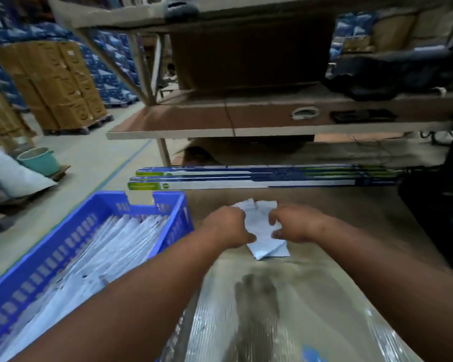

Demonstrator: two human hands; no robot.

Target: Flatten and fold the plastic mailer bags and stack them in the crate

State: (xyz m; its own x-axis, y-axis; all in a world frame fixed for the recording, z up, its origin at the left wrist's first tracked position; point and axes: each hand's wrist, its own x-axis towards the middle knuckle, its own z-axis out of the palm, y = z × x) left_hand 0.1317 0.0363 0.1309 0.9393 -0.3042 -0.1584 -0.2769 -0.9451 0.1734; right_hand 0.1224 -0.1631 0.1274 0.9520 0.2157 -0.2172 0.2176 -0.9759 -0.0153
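From my head camera, my left hand (226, 227) and my right hand (297, 223) both curl their fingers onto a crumpled white plastic mailer bag (262, 231) — each pinching one side of it. The bag lies on the brown cardboard-covered table (351, 231), between my hands. Just left of it stands the blue slotted plastic crate (50, 259), holding a stack of flattened white mailer bags (102, 257). Beyond — long blue-and-white boxes (259, 176) lie across the table's far edge.
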